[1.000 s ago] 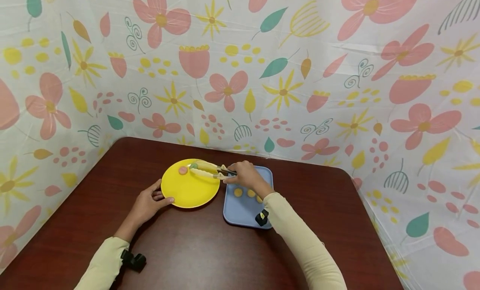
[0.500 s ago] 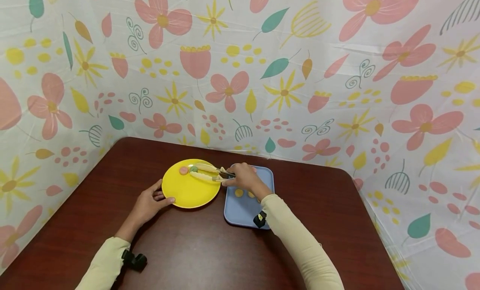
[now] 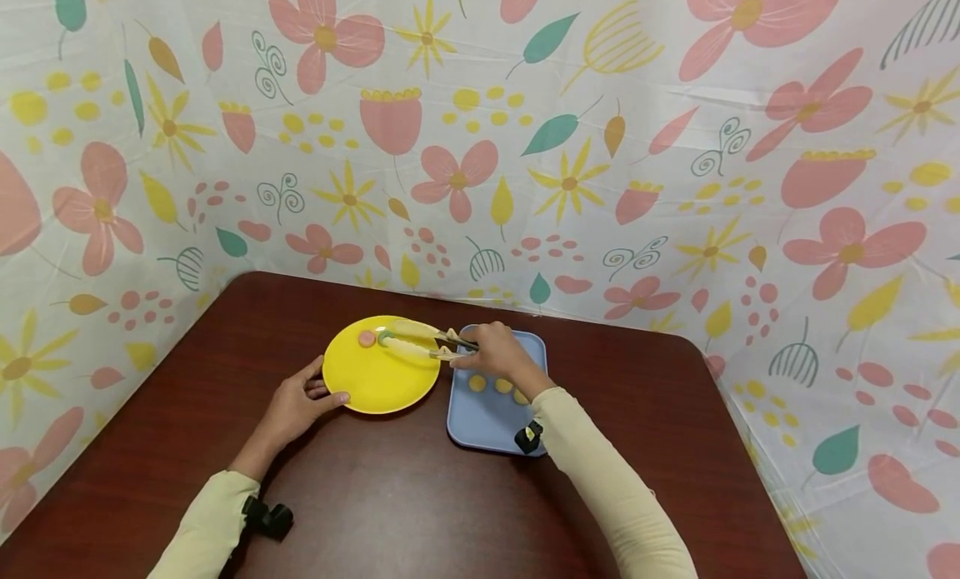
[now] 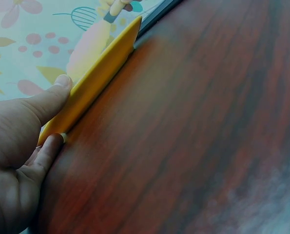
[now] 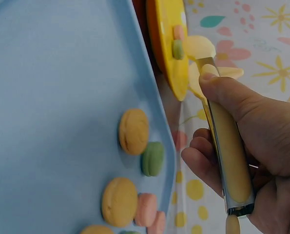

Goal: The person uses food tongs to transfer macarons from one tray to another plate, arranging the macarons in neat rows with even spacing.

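My left hand pinches the near left rim of the round yellow plate, thumb over the edge and fingers below, as the left wrist view also shows. My right hand grips a pair of tongs with cream-coloured heads and metal along the handle. The tongs reach leftward over the plate, their two arms spread apart. A green macaron lies on the plate right at the tips of the tongs, partly covered by them in the head view. Beside it sits a pink macaron.
Right of the plate stands a blue rectangular tray, partly under my right forearm. It holds several macarons: yellow-orange ones, a green one and pink ones. A flowered curtain rises behind the brown table.
My right hand and the tongs have shifted only slightly, and the tips now overlap the green macaron more in the head view. My left hand keeps its grip on the plate.
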Available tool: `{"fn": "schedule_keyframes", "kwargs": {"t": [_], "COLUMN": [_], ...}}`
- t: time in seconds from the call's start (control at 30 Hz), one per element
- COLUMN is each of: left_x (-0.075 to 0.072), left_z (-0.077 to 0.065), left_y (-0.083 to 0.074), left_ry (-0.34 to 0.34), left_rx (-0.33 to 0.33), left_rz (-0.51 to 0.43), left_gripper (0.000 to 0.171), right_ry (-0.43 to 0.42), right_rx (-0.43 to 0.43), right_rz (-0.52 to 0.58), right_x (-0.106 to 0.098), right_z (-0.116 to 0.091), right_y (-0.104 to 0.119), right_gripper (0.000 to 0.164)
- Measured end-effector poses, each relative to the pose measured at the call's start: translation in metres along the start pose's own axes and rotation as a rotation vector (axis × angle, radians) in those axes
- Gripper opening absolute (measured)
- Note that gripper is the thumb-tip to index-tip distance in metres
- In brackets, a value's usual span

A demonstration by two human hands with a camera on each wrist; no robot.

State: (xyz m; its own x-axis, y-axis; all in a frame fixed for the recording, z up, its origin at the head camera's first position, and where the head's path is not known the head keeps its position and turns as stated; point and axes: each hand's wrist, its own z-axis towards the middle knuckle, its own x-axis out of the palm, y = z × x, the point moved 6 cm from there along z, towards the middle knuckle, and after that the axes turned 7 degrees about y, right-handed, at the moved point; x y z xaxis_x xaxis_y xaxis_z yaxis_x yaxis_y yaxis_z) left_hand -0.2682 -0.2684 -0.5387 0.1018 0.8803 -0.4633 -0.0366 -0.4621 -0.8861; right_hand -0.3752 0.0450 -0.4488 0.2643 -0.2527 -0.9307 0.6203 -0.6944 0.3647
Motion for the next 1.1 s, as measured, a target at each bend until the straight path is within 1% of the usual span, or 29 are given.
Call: {"fn": "schedule_keyframes", "kwargs": {"t": [0.13,0.2,0.37,0.47,0.67,0.77,0.93,1.1], "left_x": [0.000,-0.001,0.001,0.001,0.001,0.001,0.002,0.002], "left_z": [0.000,0.000,0.000,0.000,-0.001,-0.002,-0.003,-0.003], "left_y": [0.000,0.000,-0.002,-0.002,-0.002,-0.003,-0.003,-0.003], "left_ry": [0.002,0.000,0.006,0.007,0.003,0.008,0.011,0.010], "left_rx": [0.002,0.000,0.002,0.003,0.005,0.003,-0.001,0.001], "left_rz": [-0.007,-0.008,0.000,-0.003,-0.004,0.007,0.013,0.015], "left_gripper": [0.101,0.101,0.102,0.102,0.101,0.102,0.101,0.101], "right_ry": [-0.003,-0.004,-0.025,-0.045,-0.118,-0.140,-0.183,-0.232], "right_rx": [0.042,0.056,0.070,0.079,0.072,0.089,0.104,0.126], "right_rz": [0.018,0.008,-0.014,-0.004,-0.014,-0.021,-0.035,-0.060], "right_x": [-0.010,-0.015,-0.028,-0.035,-0.051,-0.057,-0.063,-0.060], "right_z": [-0.009,-0.014,-0.031,-0.044,-0.073,-0.090,-0.117,-0.145], "right_y": [-0.001,-0.001,0.000,-0.001,-0.004,-0.005,-0.008,-0.016], "right_gripper": [0.054,0.059,0.062,0.063,0.061,0.058,0.052,0.058]}}
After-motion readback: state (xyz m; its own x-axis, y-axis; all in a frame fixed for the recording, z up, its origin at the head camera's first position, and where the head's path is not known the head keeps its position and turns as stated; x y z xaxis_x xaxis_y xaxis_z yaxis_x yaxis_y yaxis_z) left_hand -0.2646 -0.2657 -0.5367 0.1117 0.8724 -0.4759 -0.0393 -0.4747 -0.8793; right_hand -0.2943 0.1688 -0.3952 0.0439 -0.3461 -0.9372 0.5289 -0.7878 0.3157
